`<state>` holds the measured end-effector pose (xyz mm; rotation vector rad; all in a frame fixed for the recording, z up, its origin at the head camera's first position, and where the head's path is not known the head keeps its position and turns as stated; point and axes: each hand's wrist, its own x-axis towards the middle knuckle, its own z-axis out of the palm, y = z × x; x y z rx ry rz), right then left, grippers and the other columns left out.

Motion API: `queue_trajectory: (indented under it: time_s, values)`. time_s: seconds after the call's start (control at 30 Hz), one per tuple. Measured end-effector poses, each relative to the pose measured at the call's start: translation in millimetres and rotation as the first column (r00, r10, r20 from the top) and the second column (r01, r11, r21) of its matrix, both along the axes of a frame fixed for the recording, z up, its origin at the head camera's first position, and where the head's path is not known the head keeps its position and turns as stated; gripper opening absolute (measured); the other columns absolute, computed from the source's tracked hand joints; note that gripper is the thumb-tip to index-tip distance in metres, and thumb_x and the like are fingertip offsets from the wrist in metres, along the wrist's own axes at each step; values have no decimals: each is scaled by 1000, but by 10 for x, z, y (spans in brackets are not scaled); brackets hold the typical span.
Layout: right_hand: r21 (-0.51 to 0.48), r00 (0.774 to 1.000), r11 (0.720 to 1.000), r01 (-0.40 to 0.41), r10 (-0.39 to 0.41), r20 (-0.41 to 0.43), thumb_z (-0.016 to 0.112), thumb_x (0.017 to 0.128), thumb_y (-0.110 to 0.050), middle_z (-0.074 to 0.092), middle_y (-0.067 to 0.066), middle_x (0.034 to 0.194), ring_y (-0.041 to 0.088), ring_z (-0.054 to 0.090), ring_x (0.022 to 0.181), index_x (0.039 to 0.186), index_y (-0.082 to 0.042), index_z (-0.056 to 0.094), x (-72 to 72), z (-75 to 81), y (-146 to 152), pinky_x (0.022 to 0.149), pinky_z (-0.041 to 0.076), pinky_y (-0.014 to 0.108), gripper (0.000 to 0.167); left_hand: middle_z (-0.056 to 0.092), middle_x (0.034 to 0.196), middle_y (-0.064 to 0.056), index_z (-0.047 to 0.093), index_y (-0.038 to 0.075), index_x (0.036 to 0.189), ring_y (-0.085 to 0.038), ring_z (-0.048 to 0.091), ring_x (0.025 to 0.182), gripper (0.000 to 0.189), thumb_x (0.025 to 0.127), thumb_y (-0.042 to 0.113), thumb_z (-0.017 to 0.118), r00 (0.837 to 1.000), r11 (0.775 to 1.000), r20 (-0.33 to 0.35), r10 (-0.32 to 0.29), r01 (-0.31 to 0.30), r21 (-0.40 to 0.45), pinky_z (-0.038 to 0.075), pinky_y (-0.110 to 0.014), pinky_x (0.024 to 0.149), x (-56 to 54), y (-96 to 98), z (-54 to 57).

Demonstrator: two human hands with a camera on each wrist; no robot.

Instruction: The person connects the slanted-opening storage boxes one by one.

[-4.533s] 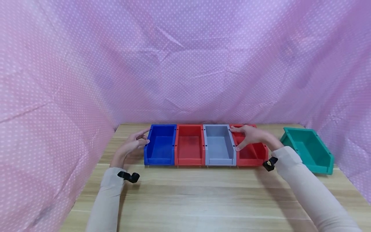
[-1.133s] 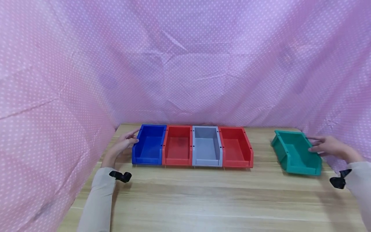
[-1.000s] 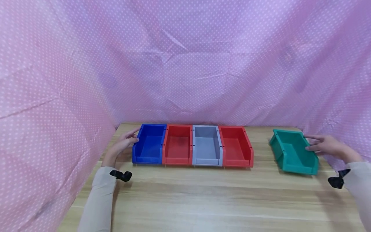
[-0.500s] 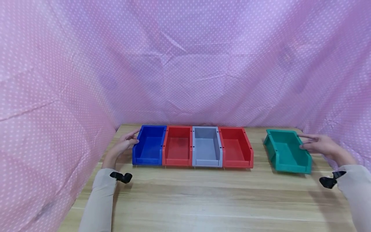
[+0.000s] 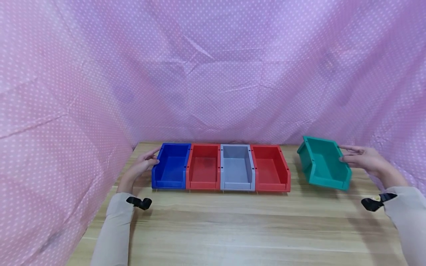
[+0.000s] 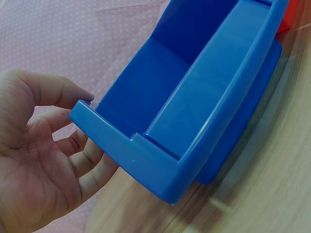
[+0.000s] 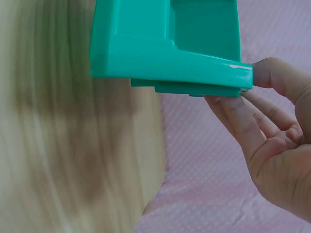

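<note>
At the left end of a row stands a blue storage bin [image 5: 172, 168]. My left hand [image 5: 142, 167] holds its left side; in the left wrist view the thumb [image 6: 58, 92] lies at the rim and the other fingers go behind the outer wall. Over the right part of the table my right hand [image 5: 364, 159] grips a green storage bin [image 5: 324, 162] by its right rim. This bin is tilted and off the tabletop. The right wrist view shows the thumb on the rim's inner side, with fingers [image 7: 238, 119] under the rim.
A red bin [image 5: 204, 168], a grey bin [image 5: 237, 166] and a second red bin [image 5: 270, 168] stand side by side, right of the blue one. A gap separates the row from the green bin. Behind the wooden table [image 5: 213, 229] hangs a pink dotted cloth [image 5: 226, 74].
The right hand has left the row's right end, taken hold of the green bin, moved it left and lifted it. The row sits further left, the left hand still at the blue bin.
</note>
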<state>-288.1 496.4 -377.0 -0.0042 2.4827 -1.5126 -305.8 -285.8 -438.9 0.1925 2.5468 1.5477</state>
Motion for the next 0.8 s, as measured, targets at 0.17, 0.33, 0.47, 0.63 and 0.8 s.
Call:
queue_trajectory:
  time_s: [0.17, 0.33, 0.47, 0.63, 0.8]
  values:
    - [63, 999, 998, -1, 3, -35, 73, 95, -14, 71, -27, 95, -10, 65, 89, 130, -43, 58, -15, 92, -155, 78, 57, 18, 48, 44, 116, -9, 27, 12, 162, -17, 49, 103, 65, 102, 8, 53, 1000, 1000, 10, 12, -12, -13, 46, -29, 85, 3, 15, 1]
    - [108, 999, 994, -13, 19, -51, 73, 96, -18, 70, -28, 95, -10, 66, 90, 156, -16, 39, -28, 181, -320, 79, 58, 19, 69, 43, 115, -9, 25, 13, 162, -21, 47, 106, 68, 102, 9, 54, 1000, 999, 19, 13, -12, -35, 46, -30, 85, 2, 18, 18]
    - [133, 998, 991, -21, 30, -63, 73, 95, -21, 69, -28, 97, -10, 66, 90, 157, 1, 32, -35, 227, -417, 80, 58, 21, 78, 42, 116, -9, 23, 14, 163, -24, 47, 107, 69, 101, 8, 54, 999, 999, 36, 20, -18, -48, 45, -30, 85, -17, 14, 18]
    - [144, 996, 989, -26, 38, -84, 74, 95, -18, 73, -15, 105, -11, 65, 90, 156, 5, 32, -42, 260, -495, 80, 59, 22, 78, 43, 118, -11, 23, 13, 163, -24, 48, 108, 68, 102, 9, 52, 999, 998, 38, 15, -13, -62, 46, -31, 86, -15, 14, 44]
    - [175, 994, 984, -38, 56, -95, 73, 95, -15, 67, 25, 128, -10, 64, 90, 155, 8, 32, -46, 237, -533, 82, 60, 26, 75, 43, 120, -12, 24, 12, 163, -22, 48, 107, 67, 102, 9, 52, 999, 999, 39, 11, -9, -53, 45, -30, 85, -1, 32, 55]
